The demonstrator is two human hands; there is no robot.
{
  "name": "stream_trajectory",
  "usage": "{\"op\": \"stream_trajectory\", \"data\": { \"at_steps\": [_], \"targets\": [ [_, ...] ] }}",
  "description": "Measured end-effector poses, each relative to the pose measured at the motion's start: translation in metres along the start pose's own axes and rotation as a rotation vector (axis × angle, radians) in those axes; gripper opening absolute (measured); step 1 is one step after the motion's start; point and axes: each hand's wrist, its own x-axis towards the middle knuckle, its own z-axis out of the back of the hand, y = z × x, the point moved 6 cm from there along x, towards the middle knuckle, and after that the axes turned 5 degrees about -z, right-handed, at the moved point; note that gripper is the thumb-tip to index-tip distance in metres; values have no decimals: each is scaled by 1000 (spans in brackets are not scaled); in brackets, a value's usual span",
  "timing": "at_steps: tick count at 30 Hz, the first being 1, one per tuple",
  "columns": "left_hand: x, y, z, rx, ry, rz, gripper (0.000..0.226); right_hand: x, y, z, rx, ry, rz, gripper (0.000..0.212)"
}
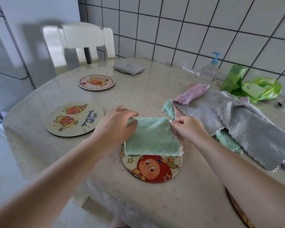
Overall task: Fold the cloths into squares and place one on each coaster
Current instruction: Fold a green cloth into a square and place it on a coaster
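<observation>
- Our left hand [116, 125] curls its fingers over the far left corner of the folded mint-green microfibre cloth [152, 139]; our right hand [187, 127] pinches the far right corner between thumb and fingertips.
- That green square lies over the far half of the nearest round cartoon-print coaster with the red-haired face [152, 168], hanging a little past its far rim. We judge it is being squared up or set down, not yet released.
- Just right of our hands, a loose heap of unfolded cloths: a large grey one [237, 122] on top, a pink one [194, 93] and more green [169, 109] showing at its edges.
- Left, a round coaster with two orange figures [74, 119] lies bare. Farther back, a smaller round coaster with one figure [96, 82] is also bare.
- At the far edge of the glossy beige worktop [146, 91], a folded grey cloth [129, 67] already sits on a coaster, whose rim just shows beneath.
- Tally, as we judge it: one placement done, one in hand, at least two coasters still to fill.
- Beyond: pump bottle [210, 69], green plastic bag [260, 89], white chair [84, 37].
</observation>
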Motion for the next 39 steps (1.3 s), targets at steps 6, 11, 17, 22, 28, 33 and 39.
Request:
{"op": "stream_trajectory", "data": {
  "at_steps": [6,11,17,22,28,33,39],
  "targets": [
    [8,-32,-37,160,372,-159,48,-6,8,-2,-20,130,1,37],
    [5,-29,-57,293,504,-156,60,-7,7,-1,14,150,-19,31],
    [3,-28,-58,311,497,-176,60,-15,20,11,-152,-42,114,18],
    [0,-29,-58,318,452,-199,59,-29,54,-28,-360,43,399,51],
    [-7,-13,-53,257,414,-76,64,-34,26,-52,-516,142,274,62],
    [-20,12,-41,282,445,42,70,-36,16,-46,-556,134,199,67],
    [-37,19,-17,266,339,43,69,-41,6,-18,-460,110,229,60]
  ]
}}
